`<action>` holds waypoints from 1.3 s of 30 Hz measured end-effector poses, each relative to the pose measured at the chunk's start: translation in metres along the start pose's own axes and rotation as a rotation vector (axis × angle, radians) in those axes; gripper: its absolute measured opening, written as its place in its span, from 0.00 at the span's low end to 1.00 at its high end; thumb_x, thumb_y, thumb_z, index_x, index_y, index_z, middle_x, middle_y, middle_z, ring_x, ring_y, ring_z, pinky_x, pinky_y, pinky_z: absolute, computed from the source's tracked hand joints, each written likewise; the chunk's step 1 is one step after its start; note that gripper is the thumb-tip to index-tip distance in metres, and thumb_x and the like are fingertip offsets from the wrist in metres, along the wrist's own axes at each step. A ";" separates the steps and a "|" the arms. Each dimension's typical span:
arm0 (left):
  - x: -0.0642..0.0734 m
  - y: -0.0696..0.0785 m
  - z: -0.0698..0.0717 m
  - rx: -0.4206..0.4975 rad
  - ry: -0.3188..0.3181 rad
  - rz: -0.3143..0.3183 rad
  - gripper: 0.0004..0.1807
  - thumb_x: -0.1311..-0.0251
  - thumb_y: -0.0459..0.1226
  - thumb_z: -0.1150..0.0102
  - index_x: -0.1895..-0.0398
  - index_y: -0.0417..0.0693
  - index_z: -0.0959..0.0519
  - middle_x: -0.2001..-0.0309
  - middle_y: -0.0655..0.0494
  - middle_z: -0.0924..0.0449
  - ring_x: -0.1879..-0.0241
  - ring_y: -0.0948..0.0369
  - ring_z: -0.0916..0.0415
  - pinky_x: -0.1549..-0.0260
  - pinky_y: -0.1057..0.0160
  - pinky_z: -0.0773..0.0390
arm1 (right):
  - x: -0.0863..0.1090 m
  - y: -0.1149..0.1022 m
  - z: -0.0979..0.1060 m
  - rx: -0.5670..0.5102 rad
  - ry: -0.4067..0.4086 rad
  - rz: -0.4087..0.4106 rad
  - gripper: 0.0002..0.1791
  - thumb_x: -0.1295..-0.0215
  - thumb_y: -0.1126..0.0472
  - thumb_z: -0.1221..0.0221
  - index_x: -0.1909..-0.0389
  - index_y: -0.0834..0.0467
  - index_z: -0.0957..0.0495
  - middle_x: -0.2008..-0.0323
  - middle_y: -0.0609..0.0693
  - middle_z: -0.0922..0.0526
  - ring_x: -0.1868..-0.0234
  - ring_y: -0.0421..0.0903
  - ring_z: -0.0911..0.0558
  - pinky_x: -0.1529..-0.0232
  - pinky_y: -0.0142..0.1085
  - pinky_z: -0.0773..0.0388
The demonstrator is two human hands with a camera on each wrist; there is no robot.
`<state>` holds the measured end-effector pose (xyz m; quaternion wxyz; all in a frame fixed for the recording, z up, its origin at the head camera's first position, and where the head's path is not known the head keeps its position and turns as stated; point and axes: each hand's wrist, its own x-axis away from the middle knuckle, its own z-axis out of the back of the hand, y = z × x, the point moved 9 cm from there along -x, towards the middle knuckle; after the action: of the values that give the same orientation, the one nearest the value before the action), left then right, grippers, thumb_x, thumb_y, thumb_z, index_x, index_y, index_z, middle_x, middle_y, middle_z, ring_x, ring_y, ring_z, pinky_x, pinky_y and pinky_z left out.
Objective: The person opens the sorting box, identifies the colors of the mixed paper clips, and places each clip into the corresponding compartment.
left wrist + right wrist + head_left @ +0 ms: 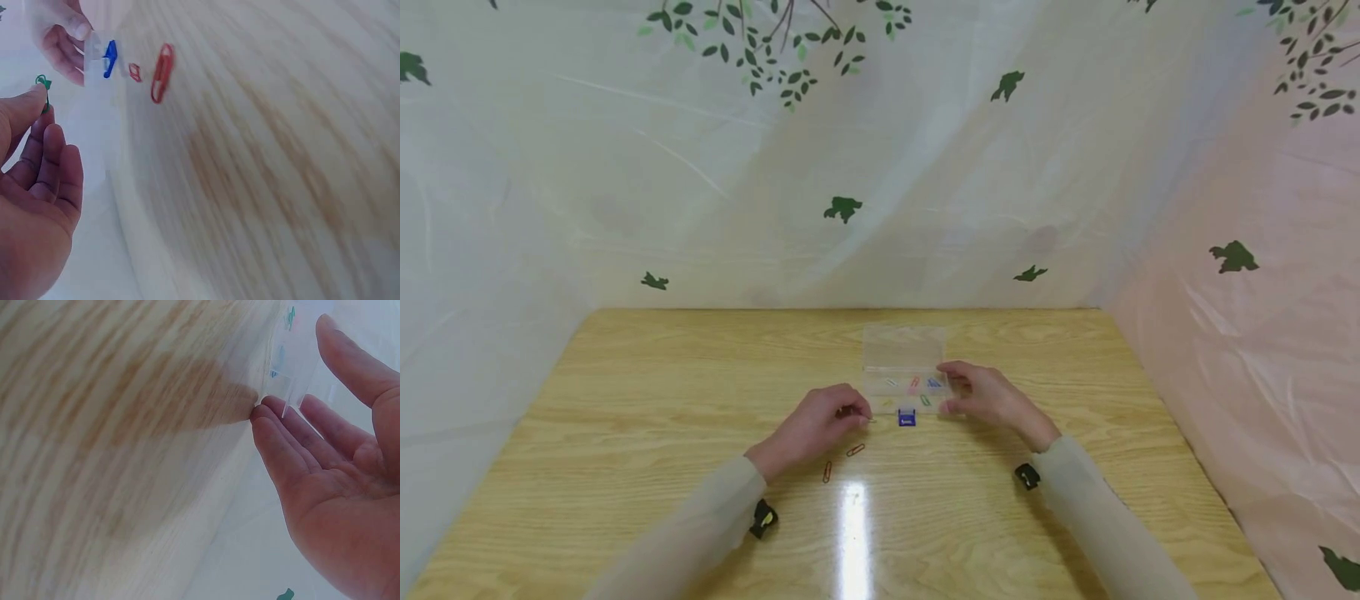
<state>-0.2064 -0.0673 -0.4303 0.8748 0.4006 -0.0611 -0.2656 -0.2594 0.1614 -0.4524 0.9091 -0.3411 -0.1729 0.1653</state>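
A clear compartment box (pixel 880 402) stands with its lid (pixel 904 346) swung back and a blue latch (pixel 907 417) at its front. Several coloured clips lie inside, among them a green paper clip (pixel 926 401). My left hand (pixel 820 422) is at the box's front left corner. It pinches a small green wire clip (pixel 45 94) between thumb and fingertip; its exact shape is partly hidden. My right hand (pixel 988 396) holds the box's right end, thumb at the front corner and fingers farther back. In the right wrist view, fingertips (pixel 265 419) touch the box's edge.
Two red paper clips lie on the wooden table (pixel 662 392): one red clip (pixel 856 450) near the left hand, the other red clip (pixel 827 472) closer to me. A pale curtain with printed leaves (pixel 760 183) surrounds the table's back and sides.
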 end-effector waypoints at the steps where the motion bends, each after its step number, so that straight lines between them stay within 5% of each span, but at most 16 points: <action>1: -0.001 0.001 0.000 0.002 0.006 -0.004 0.03 0.31 0.32 0.35 0.60 0.49 0.15 0.61 0.63 0.19 0.61 0.65 0.23 0.58 0.65 0.19 | 0.000 0.000 0.000 -0.001 0.001 0.002 0.37 0.34 0.59 0.29 0.26 0.61 0.31 0.30 0.61 0.27 0.30 0.60 0.27 0.30 0.57 0.31; 18: -0.015 0.022 -0.001 0.025 0.090 -0.025 0.02 0.29 0.35 0.36 0.59 0.50 0.16 0.60 0.63 0.17 0.58 0.64 0.21 0.54 0.59 0.19 | 0.000 -0.001 0.001 0.011 0.005 0.012 0.38 0.35 0.59 0.29 0.27 0.62 0.31 0.31 0.61 0.26 0.32 0.60 0.26 0.31 0.56 0.30; 39: -0.049 0.039 -0.021 0.032 0.143 0.035 0.03 0.29 0.36 0.36 0.58 0.48 0.15 0.57 0.57 0.15 0.58 0.60 0.22 0.56 0.60 0.21 | 0.000 0.001 0.000 0.011 0.012 0.036 0.37 0.34 0.57 0.29 0.27 0.61 0.30 0.31 0.61 0.25 0.32 0.59 0.25 0.32 0.56 0.29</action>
<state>-0.2255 -0.0067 -0.4110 0.8750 0.4312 -0.0096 -0.2200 -0.2600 0.1620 -0.4532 0.9088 -0.3401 -0.1607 0.1805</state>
